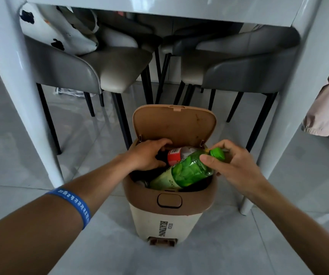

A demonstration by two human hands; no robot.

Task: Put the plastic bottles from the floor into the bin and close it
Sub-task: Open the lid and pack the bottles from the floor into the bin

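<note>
Green bottle point(187, 171) gripped in R hand point(233, 165) over bin point(167, 205); L hand point(149, 155) clasps red-label bottle point(176, 156).

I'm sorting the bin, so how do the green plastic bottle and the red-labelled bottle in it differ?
The green plastic bottle lies tilted across the opening, cap up, held by the right hand; the red-labelled bottle sits deeper behind it, under the left hand. Both are inside the open brown-rimmed bin.
</note>
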